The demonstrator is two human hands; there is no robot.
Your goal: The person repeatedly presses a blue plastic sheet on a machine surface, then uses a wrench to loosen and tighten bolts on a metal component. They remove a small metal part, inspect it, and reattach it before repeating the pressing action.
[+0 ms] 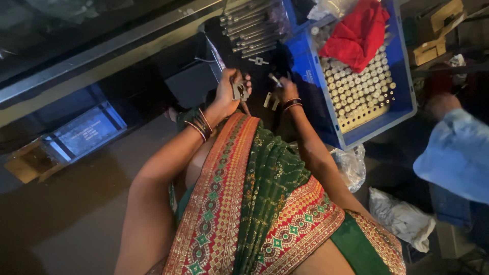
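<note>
Hands at work beside a crowded blue crate [402, 97]

Left hand [229, 89] has its fingers clamped on a small metal part [239, 91] at upper centre; right hand [288, 91] fingers cannot be told. Red cloth [356, 30] and metal rods [252, 28] crowd the upper right; bare floor [76, 203] lower left.

A: Quick count pls?

B: 2 hands, left hand [227, 90] and right hand [288, 90]. 1 small metal part [239, 91] in the left. 1 blue crate [402, 81], 1 red cloth [359, 31] in it.

A: Round metal pieces [359, 84] in the crate?

B: Dozens in rows, too many and too small to count exactly. Also 1 bunch of metal rods [252, 28], approx. 8, blurry.

A: Bags?

B: 2 crumpled plastic bags [402, 218] on the floor.
</note>
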